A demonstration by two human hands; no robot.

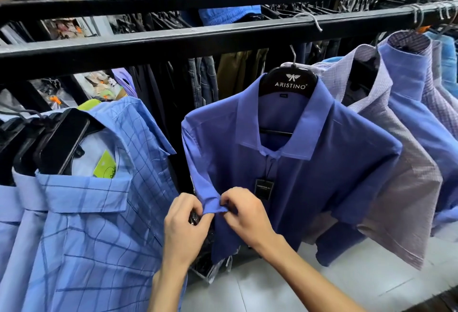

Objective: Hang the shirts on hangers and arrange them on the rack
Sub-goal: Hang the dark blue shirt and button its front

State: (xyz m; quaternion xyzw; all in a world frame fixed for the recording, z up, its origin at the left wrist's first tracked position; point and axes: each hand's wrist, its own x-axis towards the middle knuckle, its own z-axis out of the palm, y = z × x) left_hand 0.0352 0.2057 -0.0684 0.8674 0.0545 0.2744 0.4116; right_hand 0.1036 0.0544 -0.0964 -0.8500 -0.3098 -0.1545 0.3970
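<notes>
both sets of fingertips pinching the front placket edge, left hand (183, 222), right hand (245, 215). blue shirt (309, 175) is hanging centre frame on black hanger (288, 83). cloth looking light, soft, slippy; gripping edges seems best.

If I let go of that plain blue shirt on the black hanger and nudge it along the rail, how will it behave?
The plain blue collared shirt is probably floppy: its front edge bunches where the left hand and right hand pinch it. It likely swings, hanging from a single wire hook on the black metal rail. The black branded hanger probably slides easily.
</notes>
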